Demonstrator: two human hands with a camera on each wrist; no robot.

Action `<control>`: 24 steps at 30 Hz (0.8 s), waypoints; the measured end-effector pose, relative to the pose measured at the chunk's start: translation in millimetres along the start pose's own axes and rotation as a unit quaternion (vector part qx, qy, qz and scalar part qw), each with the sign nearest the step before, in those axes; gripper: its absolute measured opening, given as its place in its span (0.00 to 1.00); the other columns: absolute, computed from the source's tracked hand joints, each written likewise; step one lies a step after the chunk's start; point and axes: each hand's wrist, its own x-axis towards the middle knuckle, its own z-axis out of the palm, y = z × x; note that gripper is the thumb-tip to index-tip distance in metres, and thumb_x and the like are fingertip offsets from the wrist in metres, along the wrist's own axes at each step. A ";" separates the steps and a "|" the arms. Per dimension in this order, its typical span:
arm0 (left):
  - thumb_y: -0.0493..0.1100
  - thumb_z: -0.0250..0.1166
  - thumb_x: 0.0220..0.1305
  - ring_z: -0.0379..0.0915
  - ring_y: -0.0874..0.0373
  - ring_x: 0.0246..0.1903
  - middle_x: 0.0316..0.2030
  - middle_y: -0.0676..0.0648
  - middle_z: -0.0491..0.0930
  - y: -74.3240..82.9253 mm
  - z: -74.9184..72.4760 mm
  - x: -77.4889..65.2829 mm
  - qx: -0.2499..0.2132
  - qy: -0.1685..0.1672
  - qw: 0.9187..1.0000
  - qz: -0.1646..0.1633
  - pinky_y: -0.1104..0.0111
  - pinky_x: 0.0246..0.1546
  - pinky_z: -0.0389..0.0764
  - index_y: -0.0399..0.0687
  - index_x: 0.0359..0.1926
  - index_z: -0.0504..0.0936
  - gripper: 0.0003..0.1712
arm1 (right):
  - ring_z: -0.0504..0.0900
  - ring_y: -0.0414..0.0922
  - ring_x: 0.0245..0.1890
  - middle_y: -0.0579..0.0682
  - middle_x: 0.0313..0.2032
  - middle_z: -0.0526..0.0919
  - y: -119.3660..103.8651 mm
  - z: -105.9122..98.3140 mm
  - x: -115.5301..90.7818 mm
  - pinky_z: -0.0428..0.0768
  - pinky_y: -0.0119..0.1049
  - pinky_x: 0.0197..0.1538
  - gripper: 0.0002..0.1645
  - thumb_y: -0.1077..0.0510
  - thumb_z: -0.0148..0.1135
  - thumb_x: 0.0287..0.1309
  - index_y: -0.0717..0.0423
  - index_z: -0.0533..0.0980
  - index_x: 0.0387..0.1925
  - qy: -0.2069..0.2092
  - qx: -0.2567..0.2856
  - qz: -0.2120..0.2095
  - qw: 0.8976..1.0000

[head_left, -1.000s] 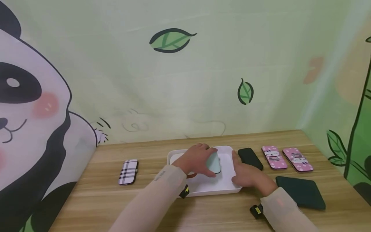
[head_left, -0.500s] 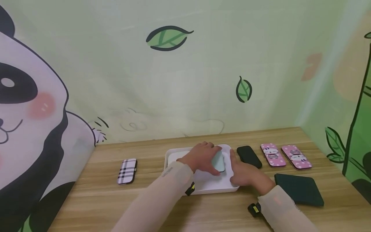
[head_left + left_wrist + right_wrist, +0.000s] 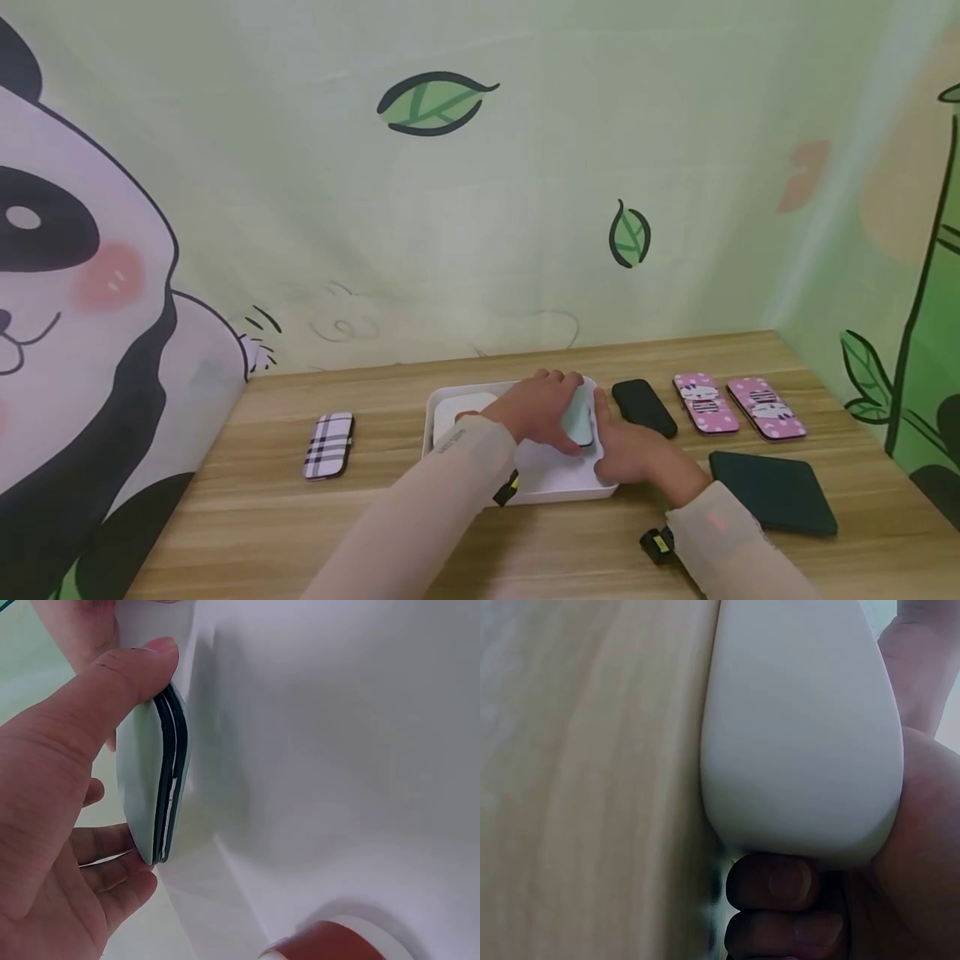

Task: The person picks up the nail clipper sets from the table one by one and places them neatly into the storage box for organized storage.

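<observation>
My left hand (image 3: 538, 408) pinches a slim pale green case (image 3: 142, 780) between thumb and fingers, inside the right part of a white tray (image 3: 547, 487). In the left wrist view the case stands on edge, its dark rims and a narrow seam facing the camera. At the tray's right end my right hand (image 3: 637, 450) grips the wall. The right wrist view shows fingers (image 3: 772, 881) curled round the tray's outer corner. In the tray's left part lies a white thing (image 3: 453, 408), partly covered by the left forearm, near a red-brown piece (image 3: 330, 943).
On the wooden table (image 3: 247, 533), a plaid case (image 3: 328, 446) lies left of the tray. To the right are a black case (image 3: 645, 407), two pink patterned cases (image 3: 707, 403) and a flat dark green rectangle (image 3: 772, 493). A printed cloth wall (image 3: 525, 183) stands behind.
My left hand has slid rightward with the pale green case, toward the tray's right wall. More of the white thing at the tray's left shows now. The right hand keeps its hold on the tray.
</observation>
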 end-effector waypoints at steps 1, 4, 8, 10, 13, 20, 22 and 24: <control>0.70 0.75 0.46 0.69 0.55 0.57 0.62 0.49 0.73 0.9 -0.6 0.1 0.003 0.001 1.000 0.002 0.64 0.60 0.75 0.56 0.72 0.61 0.57 | 0.67 0.42 0.16 0.47 0.20 0.72 -0.2 -0.3 -0.1 0.59 0.36 0.19 0.69 0.58 0.63 0.48 0.66 0.26 0.76 0.000 0.001 0.000 1.000; 0.69 0.76 0.46 0.68 0.55 0.55 0.60 0.49 0.73 3.3 -2.6 -0.5 0.006 0.000 1.000 0.003 0.65 0.59 0.76 0.56 0.71 0.63 0.56 | 0.69 0.43 0.17 0.48 0.21 0.72 -0.3 -0.7 0.0 0.60 0.36 0.20 0.69 0.58 0.64 0.48 0.65 0.26 0.76 0.000 0.006 0.000 1.000; 0.69 0.76 0.45 0.68 0.55 0.54 0.59 0.49 0.73 5.5 -3.6 -0.2 -0.003 -0.004 1.000 -0.002 0.64 0.58 0.77 0.57 0.72 0.62 0.57 | 0.70 0.44 0.18 0.48 0.22 0.72 -0.1 -0.8 -0.5 0.61 0.36 0.20 0.69 0.58 0.64 0.47 0.66 0.26 0.76 0.001 0.005 -0.003 1.000; 0.69 0.76 0.45 0.67 0.55 0.55 0.60 0.49 0.72 6.1 -3.1 0.3 -0.009 -0.008 1.000 -0.005 0.63 0.58 0.77 0.58 0.73 0.61 0.58 | 0.70 0.43 0.18 0.48 0.22 0.72 0.1 -0.6 -0.3 0.61 0.36 0.20 0.70 0.59 0.64 0.46 0.66 0.26 0.76 0.002 0.004 -0.006 1.000; 0.70 0.76 0.44 0.67 0.54 0.56 0.61 0.49 0.72 6.1 -1.2 1.7 -0.016 -0.017 1.000 -0.013 0.62 0.58 0.77 0.59 0.74 0.59 0.59 | 0.69 0.43 0.18 0.48 0.22 0.72 0.8 -0.2 0.7 0.61 0.36 0.20 0.70 0.60 0.64 0.45 0.67 0.26 0.76 0.005 0.003 -0.012 1.000; 0.68 0.76 0.47 0.69 0.56 0.56 0.61 0.49 0.72 7.4 3.5 6.5 -0.012 -0.028 0.999 -0.007 0.63 0.59 0.77 0.58 0.72 0.62 0.55 | 0.68 0.42 0.16 0.47 0.20 0.71 1.5 -0.1 1.0 0.59 0.35 0.19 0.69 0.60 0.63 0.45 0.68 0.28 0.76 0.008 -0.003 -0.010 1.000; 0.66 0.75 0.50 0.70 0.56 0.55 0.61 0.49 0.72 7.6 4.4 7.7 -0.014 -0.031 0.999 0.001 0.64 0.58 0.77 0.57 0.71 0.65 0.51 | 0.67 0.42 0.16 0.46 0.19 0.71 0.8 0.0 0.1 0.58 0.35 0.19 0.69 0.60 0.63 0.45 0.67 0.28 0.77 0.007 -0.001 -0.008 1.000; 0.63 0.74 0.53 0.72 0.58 0.53 0.60 0.48 0.73 7.4 4.7 8.3 -0.017 -0.035 0.999 0.006 0.65 0.58 0.77 0.57 0.70 0.67 0.47 | 0.66 0.42 0.16 0.46 0.19 0.70 -0.5 -0.3 -0.6 0.58 0.35 0.19 0.68 0.60 0.63 0.46 0.66 0.28 0.77 0.003 0.006 -0.005 1.000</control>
